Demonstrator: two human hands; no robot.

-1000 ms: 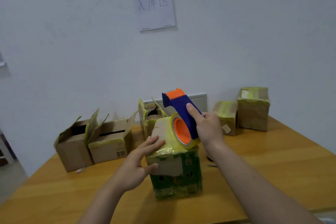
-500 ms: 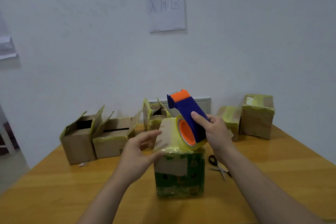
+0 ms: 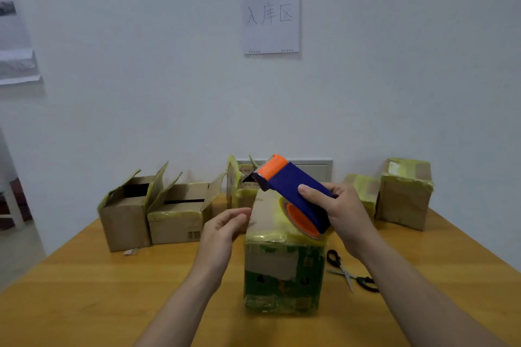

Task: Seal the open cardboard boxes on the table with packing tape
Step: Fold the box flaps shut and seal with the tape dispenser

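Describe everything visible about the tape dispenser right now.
The tape dispenser is a blue plastic body with an orange cap at its far, raised end and an orange core holding a yellowish tape roll. It tilts up and away, roll end resting on the green box. The right hand grips it; the left hand is clear.

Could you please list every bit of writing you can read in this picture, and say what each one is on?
"入库区": handwritten on the white sheet taped to the wall.
Small print along that sheet's bottom edge: too small to read.
Printed marks on the open box, low on its front: too blurred to read.
Print on the green box: blurred, unreadable.
Papers on the left wall: no legible text.
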